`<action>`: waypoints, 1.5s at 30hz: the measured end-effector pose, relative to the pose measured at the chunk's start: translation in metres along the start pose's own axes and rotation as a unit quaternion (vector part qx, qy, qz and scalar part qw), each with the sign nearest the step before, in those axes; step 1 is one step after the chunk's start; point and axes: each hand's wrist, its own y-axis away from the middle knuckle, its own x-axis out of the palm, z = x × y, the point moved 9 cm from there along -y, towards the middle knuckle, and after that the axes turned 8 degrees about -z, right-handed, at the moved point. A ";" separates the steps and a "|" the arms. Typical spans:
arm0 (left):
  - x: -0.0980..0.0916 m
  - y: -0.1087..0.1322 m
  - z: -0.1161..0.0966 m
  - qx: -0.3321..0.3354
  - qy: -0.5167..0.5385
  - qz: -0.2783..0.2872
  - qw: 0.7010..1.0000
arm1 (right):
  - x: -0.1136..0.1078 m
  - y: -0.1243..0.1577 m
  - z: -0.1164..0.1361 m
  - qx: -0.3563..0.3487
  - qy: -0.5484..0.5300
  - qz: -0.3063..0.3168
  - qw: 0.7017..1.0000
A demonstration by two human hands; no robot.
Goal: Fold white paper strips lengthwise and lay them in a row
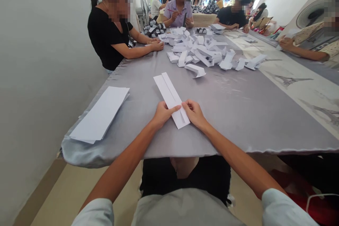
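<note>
Between my hands, just above the grey tablecloth, is a folded strip of white paper (166,90) with its long sides turned inward, leaving a seam along the middle. My left hand (163,113) grips its left edge, the thumb lying across the top face. At the right edge, my right hand (194,113) pinches the paper near its lower end, thumb close to the left thumb. The fingers under the strip are hidden. To the left lies a stack of flat white paper sheets (102,113), apart from both hands.
A heap of folded white paper pieces (201,47) spreads over the table's middle. The grey tablecloth (238,113) hangs over the near edge. A person in black (111,35) works at the left; others sit across and at the right. A wall (39,60) stands close on the left.
</note>
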 end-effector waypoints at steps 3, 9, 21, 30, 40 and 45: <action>0.001 0.000 0.003 -0.011 -0.004 0.011 1.000 | 0.000 0.000 0.002 0.001 -0.008 0.000 1.000; 0.007 0.002 0.005 -0.004 -0.036 0.060 0.998 | -0.001 0.001 0.003 0.009 -0.008 -0.006 1.000; -0.012 -0.003 -0.005 0.025 -0.004 -0.079 0.997 | 0.005 0.001 0.000 0.001 0.004 0.035 0.999; -0.010 -0.005 -0.002 0.019 0.006 -0.058 0.998 | 0.005 0.000 -0.002 -0.006 0.015 0.033 0.999; 0.001 0.001 -0.002 0.011 -0.024 0.016 1.000 | 0.000 0.000 -0.004 -0.013 0.039 0.010 0.999; 0.008 0.003 0.001 0.004 -0.030 0.059 0.998 | -0.002 0.000 0.001 -0.012 0.033 -0.001 0.999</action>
